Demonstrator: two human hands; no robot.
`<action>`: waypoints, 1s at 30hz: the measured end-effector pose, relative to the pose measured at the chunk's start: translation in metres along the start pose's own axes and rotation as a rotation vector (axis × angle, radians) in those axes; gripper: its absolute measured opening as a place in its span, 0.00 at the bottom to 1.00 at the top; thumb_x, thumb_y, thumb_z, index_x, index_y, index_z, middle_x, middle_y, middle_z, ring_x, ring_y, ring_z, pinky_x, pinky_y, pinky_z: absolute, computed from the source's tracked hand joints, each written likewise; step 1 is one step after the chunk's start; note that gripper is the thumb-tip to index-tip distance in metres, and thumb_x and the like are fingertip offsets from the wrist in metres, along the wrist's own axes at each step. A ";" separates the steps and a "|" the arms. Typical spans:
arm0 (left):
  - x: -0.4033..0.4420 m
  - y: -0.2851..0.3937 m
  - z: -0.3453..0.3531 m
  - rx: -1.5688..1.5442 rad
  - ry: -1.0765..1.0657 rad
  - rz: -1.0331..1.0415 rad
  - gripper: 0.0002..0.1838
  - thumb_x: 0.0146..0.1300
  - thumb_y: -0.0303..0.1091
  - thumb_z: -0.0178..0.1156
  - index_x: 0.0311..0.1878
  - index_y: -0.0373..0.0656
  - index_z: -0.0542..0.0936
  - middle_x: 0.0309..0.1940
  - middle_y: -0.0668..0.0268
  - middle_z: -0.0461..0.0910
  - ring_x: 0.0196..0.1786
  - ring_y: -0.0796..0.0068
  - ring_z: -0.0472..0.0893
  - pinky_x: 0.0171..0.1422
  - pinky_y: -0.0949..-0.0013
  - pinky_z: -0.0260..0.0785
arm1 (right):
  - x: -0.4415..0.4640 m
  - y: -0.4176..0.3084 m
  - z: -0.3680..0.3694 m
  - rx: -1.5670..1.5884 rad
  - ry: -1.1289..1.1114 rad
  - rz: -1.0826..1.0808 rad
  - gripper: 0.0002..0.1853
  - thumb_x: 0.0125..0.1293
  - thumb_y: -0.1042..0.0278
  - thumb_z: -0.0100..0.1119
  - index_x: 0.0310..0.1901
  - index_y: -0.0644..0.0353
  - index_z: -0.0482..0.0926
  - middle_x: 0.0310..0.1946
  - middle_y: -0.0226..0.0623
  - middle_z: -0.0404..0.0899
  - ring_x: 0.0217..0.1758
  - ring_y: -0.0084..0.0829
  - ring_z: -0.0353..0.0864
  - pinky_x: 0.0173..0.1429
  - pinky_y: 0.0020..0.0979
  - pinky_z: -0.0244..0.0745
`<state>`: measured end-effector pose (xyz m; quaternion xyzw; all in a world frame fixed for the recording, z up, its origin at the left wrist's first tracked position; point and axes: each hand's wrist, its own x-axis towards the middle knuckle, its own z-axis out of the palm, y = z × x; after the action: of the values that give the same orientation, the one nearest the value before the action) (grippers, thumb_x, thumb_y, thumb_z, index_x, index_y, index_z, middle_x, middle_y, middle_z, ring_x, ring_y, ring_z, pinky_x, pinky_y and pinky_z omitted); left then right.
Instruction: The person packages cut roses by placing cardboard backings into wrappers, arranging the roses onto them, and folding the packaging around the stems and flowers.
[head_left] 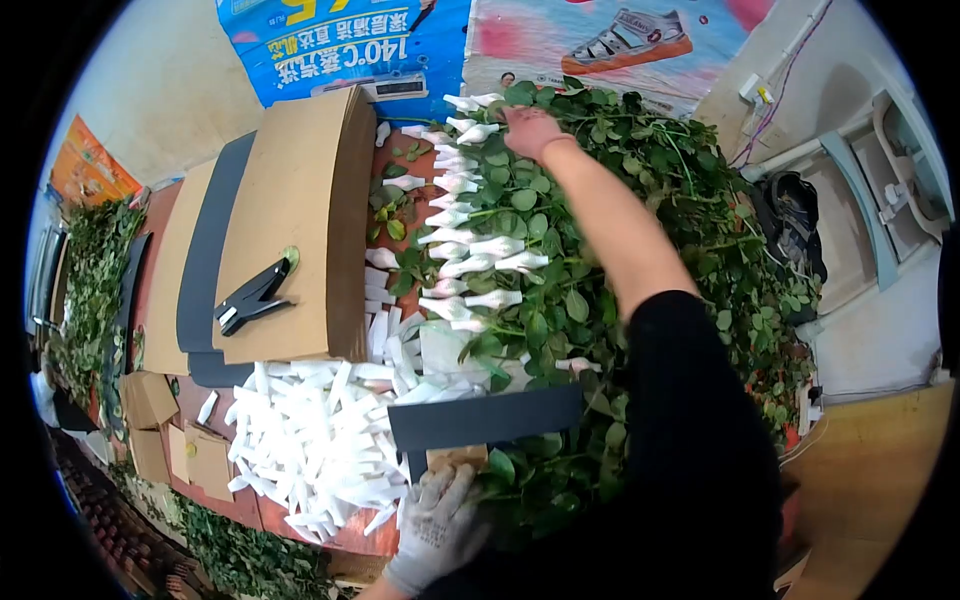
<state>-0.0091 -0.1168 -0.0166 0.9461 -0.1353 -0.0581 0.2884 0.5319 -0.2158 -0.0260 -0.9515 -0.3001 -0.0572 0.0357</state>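
My left hand (435, 525), in a pale work glove, rests at the near edge of the table. Its fingertips touch a small brown cardboard piece (458, 457), which lies against a black strip (485, 415). Stretched far forward, my right hand (532, 130) wears a pinkish glove and its fingers close in at the upper end of the row of roses. What they pinch is partly hidden. The rose heads (470, 266) are wrapped in white net sleeves and point left. Their leafy stems (590, 235) spread to the right under my arm.
Loose white sleeves (315, 440) lie heaped left of the black strip. Behind them, a black stapler (253, 297) sits on stacked cardboard sheets (295, 220). Cut cardboard pieces (200, 460) lie at the left. A white rack (860, 220) with dark shoes (792, 225) stands at the right.
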 end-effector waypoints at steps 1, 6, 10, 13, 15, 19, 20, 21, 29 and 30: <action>-0.002 -0.002 0.003 -0.006 0.006 -0.005 0.31 0.41 0.43 0.70 0.52 0.45 0.76 0.60 0.55 0.68 0.59 0.49 0.67 0.56 0.48 0.61 | 0.016 -0.002 0.013 0.001 -0.063 0.103 0.21 0.62 0.63 0.48 0.57 0.58 0.70 0.57 0.47 0.73 0.60 0.43 0.74 0.62 0.40 0.69; 0.001 0.003 -0.005 -0.031 0.048 0.008 0.30 0.45 0.38 0.68 0.53 0.37 0.75 0.62 0.48 0.66 0.62 0.42 0.65 0.63 0.43 0.59 | 0.025 0.018 0.062 -0.310 -0.054 0.129 0.15 0.62 0.70 0.46 0.51 0.57 0.72 0.48 0.43 0.78 0.52 0.40 0.80 0.51 0.38 0.76; 0.001 0.001 0.001 0.050 0.003 0.014 0.31 0.39 0.44 0.70 0.50 0.45 0.78 0.59 0.55 0.69 0.59 0.48 0.67 0.58 0.45 0.60 | -0.005 0.020 0.007 -0.411 0.021 -0.051 0.10 0.62 0.71 0.47 0.44 0.51 0.75 0.39 0.37 0.80 0.45 0.36 0.82 0.43 0.36 0.76; -0.001 -0.001 0.005 0.072 0.033 0.025 0.31 0.39 0.44 0.70 0.51 0.45 0.78 0.59 0.55 0.69 0.61 0.48 0.66 0.61 0.42 0.55 | -0.035 0.048 -0.094 -0.457 0.452 0.001 0.11 0.62 0.66 0.44 0.45 0.49 0.75 0.38 0.38 0.80 0.41 0.38 0.82 0.40 0.37 0.75; -0.004 0.004 0.000 0.120 0.042 0.029 0.30 0.42 0.43 0.69 0.52 0.43 0.78 0.60 0.55 0.69 0.61 0.48 0.66 0.61 0.48 0.59 | -0.043 0.125 -0.161 -0.293 0.793 0.120 0.11 0.61 0.63 0.48 0.41 0.51 0.78 0.39 0.43 0.80 0.42 0.42 0.81 0.46 0.42 0.77; -0.008 0.005 0.001 0.090 0.090 0.056 0.29 0.45 0.43 0.66 0.53 0.43 0.77 0.60 0.53 0.69 0.63 0.48 0.64 0.64 0.47 0.57 | -0.173 0.247 -0.361 -0.041 1.272 0.439 0.22 0.58 0.50 0.53 0.29 0.65 0.81 0.32 0.48 0.83 0.35 0.46 0.82 0.42 0.43 0.74; -0.008 0.007 -0.002 0.085 0.092 0.078 0.29 0.45 0.43 0.66 0.53 0.43 0.77 0.60 0.53 0.69 0.63 0.48 0.64 0.64 0.47 0.57 | -0.208 0.236 -0.394 -0.040 1.463 0.417 0.19 0.57 0.53 0.57 0.33 0.65 0.82 0.34 0.45 0.84 0.39 0.44 0.83 0.46 0.40 0.75; -0.007 0.009 -0.005 0.098 0.088 0.075 0.29 0.46 0.44 0.66 0.54 0.43 0.76 0.60 0.52 0.69 0.63 0.47 0.64 0.65 0.48 0.56 | -0.245 0.224 -0.428 -0.045 1.653 0.385 0.18 0.57 0.56 0.61 0.38 0.65 0.83 0.37 0.43 0.85 0.43 0.42 0.84 0.51 0.37 0.75; -0.022 0.019 -0.003 0.205 0.149 0.155 0.24 0.56 0.43 0.61 0.51 0.36 0.76 0.62 0.48 0.67 0.65 0.47 0.64 0.69 0.50 0.56 | -0.404 -0.030 -0.353 -0.224 1.085 -0.204 0.14 0.55 0.70 0.68 0.44 0.62 0.83 0.37 0.38 0.85 0.42 0.30 0.84 0.47 0.29 0.79; -0.020 0.023 -0.003 0.284 0.108 0.148 0.23 0.56 0.45 0.60 0.48 0.36 0.78 0.62 0.48 0.67 0.66 0.49 0.64 0.69 0.52 0.56 | -0.427 -0.060 -0.322 -0.216 0.912 -0.263 0.13 0.56 0.70 0.65 0.44 0.61 0.83 0.36 0.37 0.84 0.42 0.30 0.83 0.47 0.28 0.78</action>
<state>-0.0324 -0.1278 -0.0002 0.9666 -0.1956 0.0341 0.1621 0.1215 -0.4418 0.2393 -0.7817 -0.3639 -0.5033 0.0569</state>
